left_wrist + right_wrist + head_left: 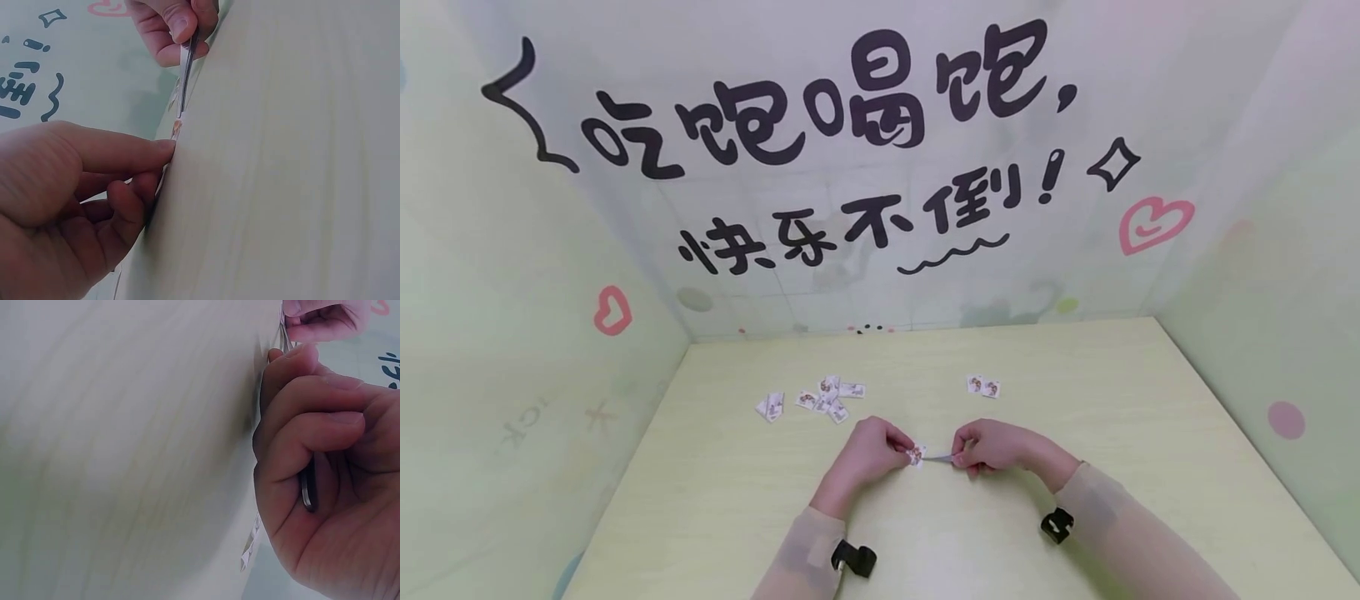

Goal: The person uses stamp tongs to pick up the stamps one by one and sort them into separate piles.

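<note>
My left hand (871, 448) pinches the edge of a small white printed card (917, 455) between thumb and fingers, low over the table. In the left wrist view, the fingertips of that hand (81, 181) partly hide the card. Opposite it, my right hand (996, 446) grips a pair of metal tweezers (938, 458), whose narrow tip points left and meets the card's right side. The right wrist view shows the tweezers' back end (308, 490) among the curled fingers. Whether the tip clamps the card or only touches it, I cannot tell.
On the pale wooden table (700, 500), a loose group of small printed cards (827, 397) lies behind my left hand, with some overlapping. Further left are a few more cards (774, 406). Two cards (982, 386) lie behind my right hand. Printed walls (895, 292) enclose the back and sides.
</note>
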`<state>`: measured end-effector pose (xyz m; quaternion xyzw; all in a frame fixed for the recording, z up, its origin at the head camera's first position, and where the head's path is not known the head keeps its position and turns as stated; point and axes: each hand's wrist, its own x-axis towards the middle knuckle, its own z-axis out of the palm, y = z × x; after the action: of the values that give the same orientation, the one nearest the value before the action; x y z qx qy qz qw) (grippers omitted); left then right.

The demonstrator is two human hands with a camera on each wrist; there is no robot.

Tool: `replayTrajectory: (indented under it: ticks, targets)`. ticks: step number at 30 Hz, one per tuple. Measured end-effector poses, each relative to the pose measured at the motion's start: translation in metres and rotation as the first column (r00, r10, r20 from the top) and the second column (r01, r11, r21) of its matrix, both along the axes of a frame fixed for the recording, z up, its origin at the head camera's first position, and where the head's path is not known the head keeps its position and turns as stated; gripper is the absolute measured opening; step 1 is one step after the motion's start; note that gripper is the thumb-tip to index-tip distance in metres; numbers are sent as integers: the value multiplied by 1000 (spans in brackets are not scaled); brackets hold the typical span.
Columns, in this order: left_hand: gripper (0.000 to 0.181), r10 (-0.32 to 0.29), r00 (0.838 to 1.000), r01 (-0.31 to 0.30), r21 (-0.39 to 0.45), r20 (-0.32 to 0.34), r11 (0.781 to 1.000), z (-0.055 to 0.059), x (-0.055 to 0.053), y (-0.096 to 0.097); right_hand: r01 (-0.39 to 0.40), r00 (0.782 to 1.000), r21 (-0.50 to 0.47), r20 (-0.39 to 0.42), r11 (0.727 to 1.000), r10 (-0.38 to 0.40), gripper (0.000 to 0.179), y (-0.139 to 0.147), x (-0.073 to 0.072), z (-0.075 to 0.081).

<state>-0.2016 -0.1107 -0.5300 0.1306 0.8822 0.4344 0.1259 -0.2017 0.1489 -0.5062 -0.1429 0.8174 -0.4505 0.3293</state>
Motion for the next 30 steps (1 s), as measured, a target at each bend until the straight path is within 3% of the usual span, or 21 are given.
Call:
replayTrajectory:
  ticks: [11, 17, 25, 30]
  targets:
    - [13, 54, 998, -55, 27, 11, 998, -2, 1, 4, 98, 993, -43, -57, 994, -101, 12, -5, 19, -5]
    - [12, 68, 998, -68, 18, -9, 998, -4, 1, 4, 112, 989, -21, -99, 994, -113, 13, -9, 22, -8]
    - [13, 40, 999, -40, 2, -8, 999, -2, 0, 2, 107, 979, 21, -179, 994, -101, 12, -10, 23, -8]
    - [14, 4, 998, -5, -20, -63, 1000, -1, -3, 2, 86, 983, 23, -163, 996, -81, 13, -5, 20, -6]
